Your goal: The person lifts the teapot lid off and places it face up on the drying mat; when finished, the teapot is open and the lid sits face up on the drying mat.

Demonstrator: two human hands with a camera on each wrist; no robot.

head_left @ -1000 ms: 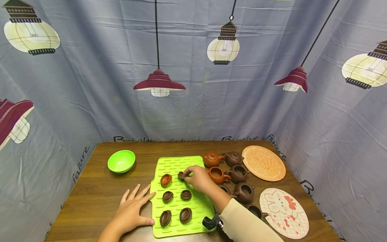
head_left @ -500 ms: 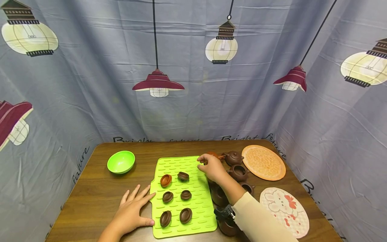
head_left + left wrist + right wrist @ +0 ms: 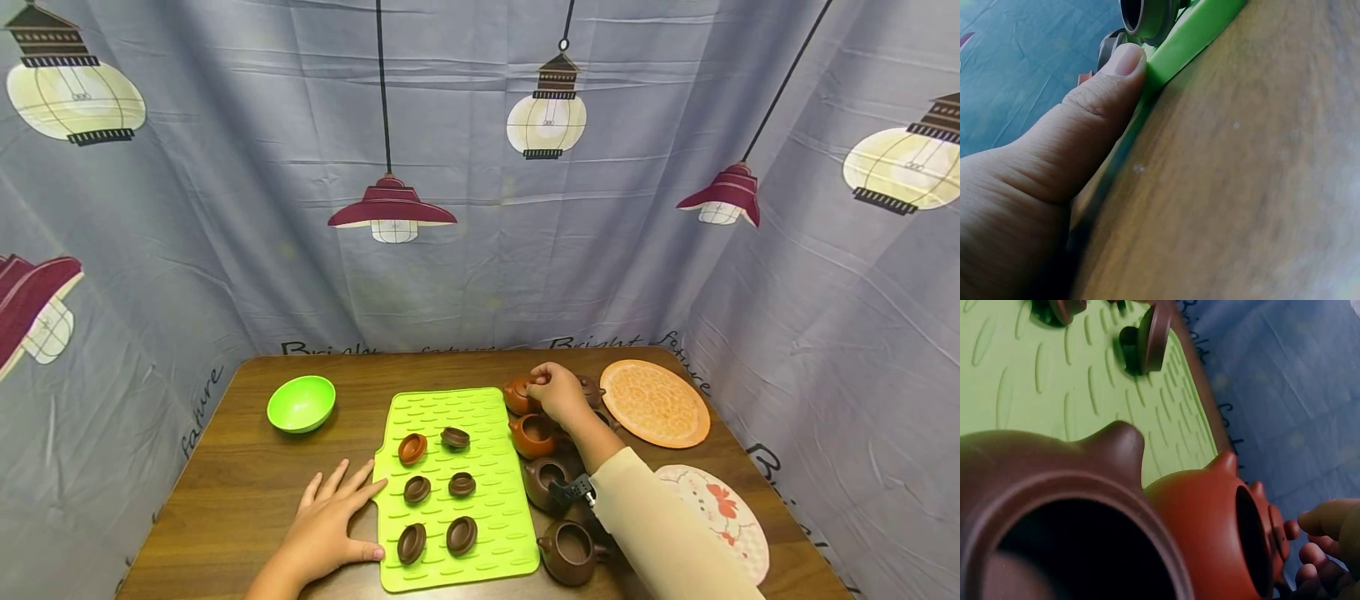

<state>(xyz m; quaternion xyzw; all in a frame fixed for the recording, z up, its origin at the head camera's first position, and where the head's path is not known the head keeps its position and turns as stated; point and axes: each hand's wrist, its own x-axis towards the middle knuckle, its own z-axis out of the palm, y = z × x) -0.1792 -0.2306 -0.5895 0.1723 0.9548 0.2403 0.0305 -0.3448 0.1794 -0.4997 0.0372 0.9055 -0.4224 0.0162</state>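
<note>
Upside-down teapot lids lie on the green mat (image 3: 491,517): an orange lid (image 3: 412,448) and several dark brown ones, such as the brown lid (image 3: 455,438). Fingers spread, my left hand (image 3: 326,521) rests on the table, its thumb (image 3: 1100,103) touching the mat's edge. My right hand (image 3: 561,393) is over the back teapots, fingers loosely bent and thumb beside the lid knob (image 3: 1291,530) of a lidded orange teapot (image 3: 517,396). It partly covers a lidded brown teapot (image 3: 590,389). Nearer stand a lidless orange teapot (image 3: 532,436) and lidless brown teapots, including one brown teapot (image 3: 570,553).
A green bowl (image 3: 302,404) stands at the back left of the wooden table (image 3: 217,500). An orange round placemat (image 3: 655,403) and a pink rabbit placemat (image 3: 738,508) lie at the right. A curtain (image 3: 450,292) hangs behind.
My right hand has let go of the brown lid, leaving it on the mat, and moved right and back over to the lidded orange teapot. The left hand has stayed put.
</note>
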